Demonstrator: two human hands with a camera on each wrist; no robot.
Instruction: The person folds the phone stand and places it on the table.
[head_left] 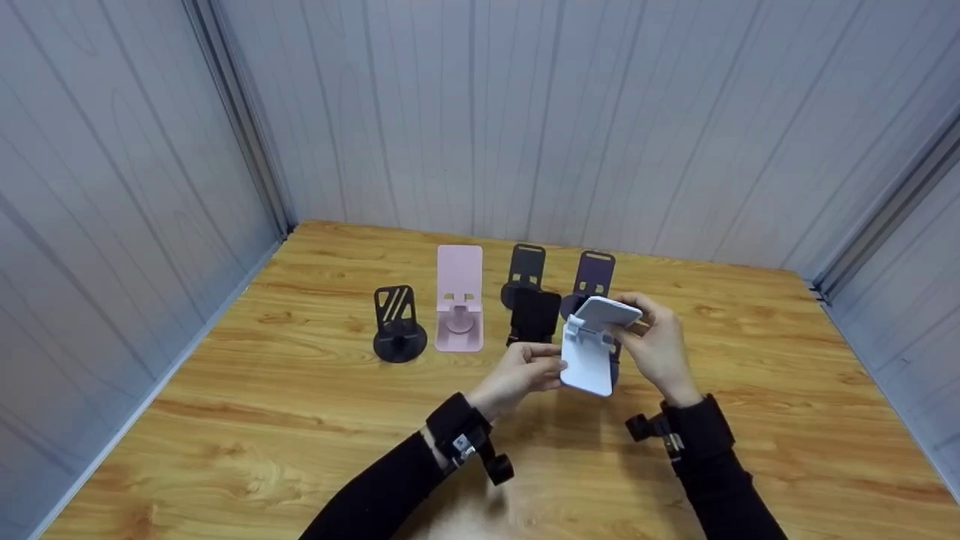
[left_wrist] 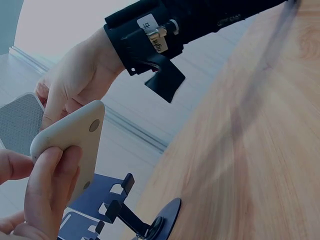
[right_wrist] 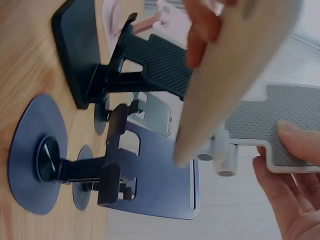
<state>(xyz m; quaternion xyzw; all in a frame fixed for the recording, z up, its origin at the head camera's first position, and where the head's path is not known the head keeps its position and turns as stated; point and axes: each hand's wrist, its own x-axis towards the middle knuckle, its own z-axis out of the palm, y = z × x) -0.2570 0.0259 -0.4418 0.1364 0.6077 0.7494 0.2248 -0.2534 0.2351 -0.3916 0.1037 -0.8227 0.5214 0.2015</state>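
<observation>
A white folding phone stand (head_left: 587,366) is held up off the table between both hands. My left hand (head_left: 519,375) pinches the edge of its flat base, thumb on one face and fingers on the other. My right hand (head_left: 661,346) grips the upper plate, and in the right wrist view the thumb presses on its grey textured pad (right_wrist: 250,120). The plate is tilted at an angle to the base. Round grey feet (left_wrist: 94,125) show on the underside of the base in the left wrist view.
Behind the hands stand a black stand (head_left: 535,315), a dark grey one (head_left: 527,264) and a purple one (head_left: 596,270). A dark blue stand (right_wrist: 155,175) is mostly hidden behind the white one. Leftward are a pink stand (head_left: 460,270) and a round-based black stand (head_left: 397,337).
</observation>
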